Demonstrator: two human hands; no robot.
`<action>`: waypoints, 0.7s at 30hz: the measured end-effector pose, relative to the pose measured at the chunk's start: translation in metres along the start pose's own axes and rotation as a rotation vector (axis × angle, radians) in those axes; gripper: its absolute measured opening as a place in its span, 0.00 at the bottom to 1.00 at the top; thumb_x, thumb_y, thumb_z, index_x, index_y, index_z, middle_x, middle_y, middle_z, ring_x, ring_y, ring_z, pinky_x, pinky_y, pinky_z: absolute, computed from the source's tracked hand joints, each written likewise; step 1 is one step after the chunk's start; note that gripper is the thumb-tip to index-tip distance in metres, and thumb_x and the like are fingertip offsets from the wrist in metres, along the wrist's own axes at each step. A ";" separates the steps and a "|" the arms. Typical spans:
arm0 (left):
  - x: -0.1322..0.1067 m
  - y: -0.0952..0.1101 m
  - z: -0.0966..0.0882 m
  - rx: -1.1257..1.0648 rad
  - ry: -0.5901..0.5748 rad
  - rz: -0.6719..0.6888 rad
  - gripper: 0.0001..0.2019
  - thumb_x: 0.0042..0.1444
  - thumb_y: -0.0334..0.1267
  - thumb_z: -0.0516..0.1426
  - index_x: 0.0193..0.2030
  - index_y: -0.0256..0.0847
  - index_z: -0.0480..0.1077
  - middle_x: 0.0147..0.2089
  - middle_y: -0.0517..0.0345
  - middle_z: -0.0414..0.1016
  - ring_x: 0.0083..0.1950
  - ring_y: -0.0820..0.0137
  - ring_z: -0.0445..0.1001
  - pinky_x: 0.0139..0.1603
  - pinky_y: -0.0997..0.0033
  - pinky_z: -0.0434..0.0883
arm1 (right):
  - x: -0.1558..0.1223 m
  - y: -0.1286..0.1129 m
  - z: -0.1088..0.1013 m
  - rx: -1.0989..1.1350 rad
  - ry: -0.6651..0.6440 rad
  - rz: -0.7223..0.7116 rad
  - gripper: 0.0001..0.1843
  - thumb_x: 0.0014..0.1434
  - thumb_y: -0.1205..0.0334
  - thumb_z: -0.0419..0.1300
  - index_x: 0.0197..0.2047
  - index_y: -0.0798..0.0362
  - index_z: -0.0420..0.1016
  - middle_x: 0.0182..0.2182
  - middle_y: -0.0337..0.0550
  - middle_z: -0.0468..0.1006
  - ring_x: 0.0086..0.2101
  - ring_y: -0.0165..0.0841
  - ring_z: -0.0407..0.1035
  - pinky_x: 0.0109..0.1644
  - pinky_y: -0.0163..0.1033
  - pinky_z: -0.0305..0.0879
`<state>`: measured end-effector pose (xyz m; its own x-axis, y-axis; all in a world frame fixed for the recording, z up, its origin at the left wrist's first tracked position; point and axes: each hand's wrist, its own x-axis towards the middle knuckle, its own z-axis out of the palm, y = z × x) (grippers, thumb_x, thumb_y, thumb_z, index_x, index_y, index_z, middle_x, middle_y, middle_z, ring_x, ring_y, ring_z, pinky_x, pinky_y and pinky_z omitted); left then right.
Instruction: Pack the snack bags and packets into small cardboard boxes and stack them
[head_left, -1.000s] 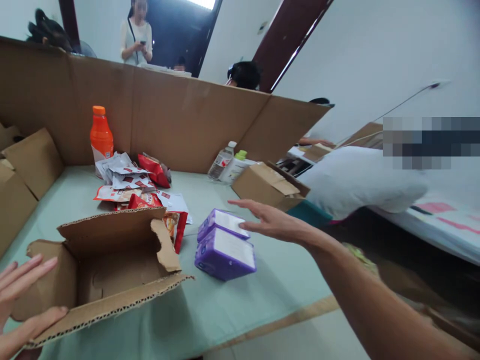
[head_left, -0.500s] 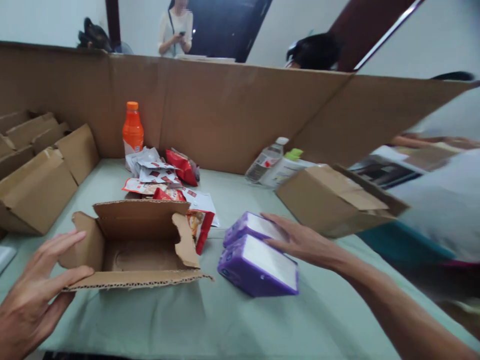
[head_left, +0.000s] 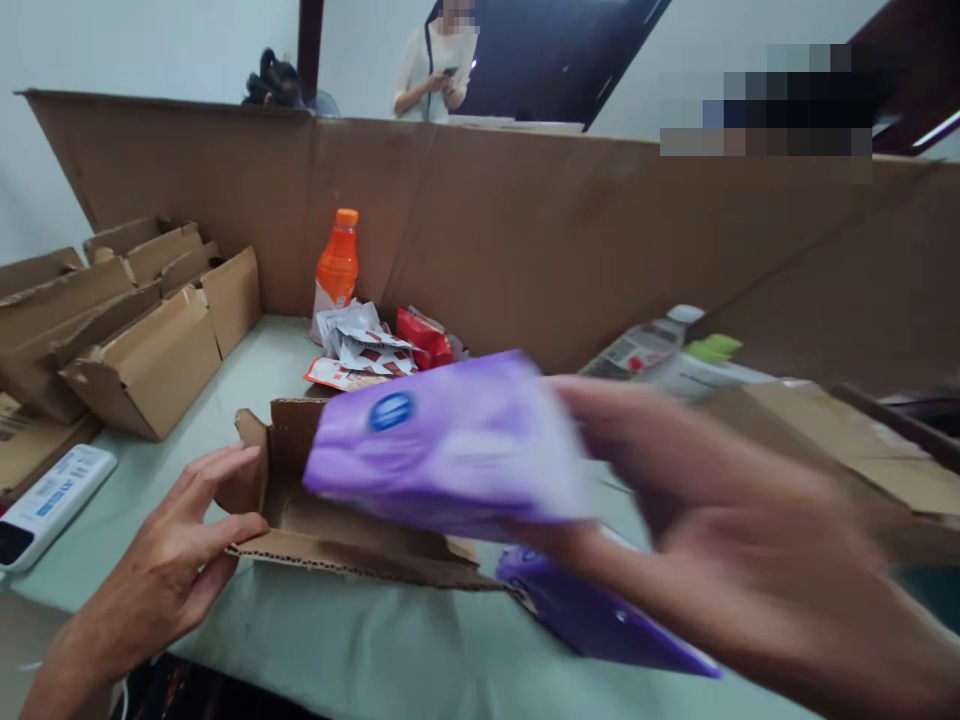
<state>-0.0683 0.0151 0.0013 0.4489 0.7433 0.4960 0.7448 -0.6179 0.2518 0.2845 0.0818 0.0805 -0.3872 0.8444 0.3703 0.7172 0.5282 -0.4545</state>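
My right hand [head_left: 697,500], blurred by motion, grips a purple pack [head_left: 442,445] and holds it in the air over the open cardboard box [head_left: 300,515] in front of me. My left hand [head_left: 176,555] rests against the box's left flap, thumb on the front edge and fingers spread. A second purple pack [head_left: 600,620] lies on the pale green table [head_left: 375,650] to the right of the box, partly hidden by my right arm.
An orange bottle [head_left: 336,262] and a heap of red and white sachets [head_left: 371,345] stand behind the box. Folded cartons [head_left: 142,330] are stacked at the left, with a white remote [head_left: 49,500]. Two bottles [head_left: 660,345] and another carton [head_left: 862,460] lie at the right. A cardboard screen [head_left: 525,220] walls the back; a person stands beyond.
My right hand has picked up the upper purple pack and swung it left over the open box. My view has shifted right; my left hand stays on the box's left flap.
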 end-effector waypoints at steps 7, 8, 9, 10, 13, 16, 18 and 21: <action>0.005 0.005 -0.001 -0.017 0.009 0.008 0.18 0.53 0.19 0.53 0.43 0.43 0.76 0.69 0.50 0.67 0.77 0.56 0.55 0.75 0.42 0.58 | 0.060 -0.067 0.101 -0.253 -0.620 -0.178 0.16 0.58 0.69 0.57 0.50 0.58 0.73 0.49 0.61 0.79 0.47 0.48 0.73 0.51 0.54 0.71; 0.007 0.004 -0.001 -0.021 0.004 0.025 0.16 0.52 0.20 0.54 0.41 0.43 0.76 0.67 0.51 0.71 0.76 0.55 0.56 0.76 0.41 0.54 | 0.063 -0.068 0.111 -0.285 -0.665 -0.172 0.17 0.60 0.69 0.56 0.53 0.60 0.72 0.51 0.63 0.78 0.48 0.49 0.73 0.51 0.54 0.71; 0.010 0.003 -0.002 -0.031 -0.002 0.043 0.14 0.51 0.22 0.55 0.38 0.42 0.75 0.63 0.52 0.75 0.76 0.55 0.57 0.78 0.42 0.51 | 0.064 -0.068 0.119 -0.305 -0.701 -0.169 0.19 0.61 0.69 0.56 0.56 0.62 0.70 0.53 0.65 0.77 0.49 0.50 0.73 0.51 0.54 0.71; 0.013 0.001 -0.002 -0.048 -0.011 0.059 0.12 0.50 0.23 0.56 0.36 0.42 0.75 0.58 0.53 0.79 0.75 0.55 0.60 0.79 0.43 0.48 | 0.065 -0.068 0.126 -0.313 -0.727 -0.164 0.21 0.62 0.69 0.57 0.58 0.64 0.69 0.54 0.67 0.76 0.50 0.51 0.73 0.52 0.55 0.70; 0.024 -0.003 -0.003 -0.091 -0.051 0.087 0.09 0.45 0.24 0.58 0.32 0.42 0.73 0.43 0.57 0.83 0.72 0.54 0.65 0.80 0.44 0.42 | 0.065 -0.065 0.136 -0.272 -0.741 -0.132 0.27 0.61 0.63 0.62 0.61 0.66 0.67 0.54 0.69 0.76 0.51 0.53 0.73 0.53 0.57 0.70; 0.032 -0.003 0.000 -0.092 -0.107 0.125 0.10 0.43 0.25 0.59 0.32 0.42 0.73 0.38 0.58 0.82 0.72 0.52 0.66 0.80 0.41 0.37 | 0.063 -0.060 0.124 -0.175 -0.701 -0.144 0.32 0.62 0.56 0.65 0.64 0.62 0.67 0.56 0.66 0.76 0.53 0.53 0.73 0.55 0.58 0.70; 0.036 -0.002 0.003 -0.084 -0.114 0.145 0.09 0.44 0.25 0.58 0.32 0.42 0.73 0.36 0.59 0.82 0.71 0.52 0.67 0.80 0.41 0.36 | 0.060 -0.052 0.100 -0.117 -0.624 -0.183 0.31 0.64 0.53 0.63 0.65 0.59 0.68 0.60 0.63 0.74 0.58 0.52 0.71 0.60 0.58 0.68; 0.038 -0.001 0.009 -0.035 -0.080 0.166 0.09 0.46 0.25 0.57 0.31 0.43 0.72 0.36 0.58 0.82 0.69 0.50 0.70 0.79 0.39 0.37 | 0.043 -0.027 0.042 -0.077 -0.413 -0.170 0.26 0.67 0.52 0.60 0.65 0.52 0.71 0.66 0.55 0.70 0.63 0.47 0.66 0.66 0.56 0.64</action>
<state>-0.0477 0.0466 0.0119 0.6029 0.6476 0.4661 0.6403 -0.7412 0.2017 0.2241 0.1079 0.0746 -0.6911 0.7191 0.0731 0.6582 0.6679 -0.3474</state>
